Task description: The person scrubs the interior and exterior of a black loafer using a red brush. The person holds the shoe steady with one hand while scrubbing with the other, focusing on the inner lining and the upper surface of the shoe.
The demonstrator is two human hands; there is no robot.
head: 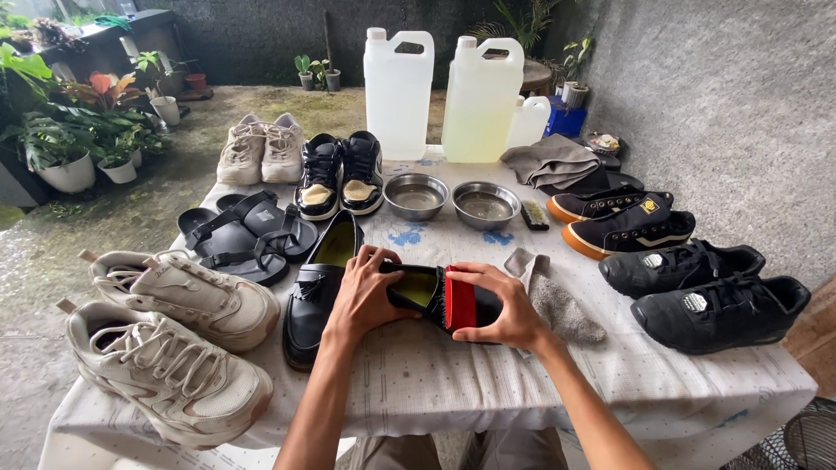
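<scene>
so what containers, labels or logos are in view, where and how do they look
Clear jerrycan: table's far edge, white cap.
Yellowish jerrycan: right of it, white cap.
Small white jug: behind, right.
Blue box: far right, by wall.
Yellow tongue patch: orange-soled black sneaker.
White tongue badges: black sneakers, right edge.

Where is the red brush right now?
In the head view, the red brush is in the right hand, pressed on a black loafer near the table's front middle, beside a grey cloth.
</scene>
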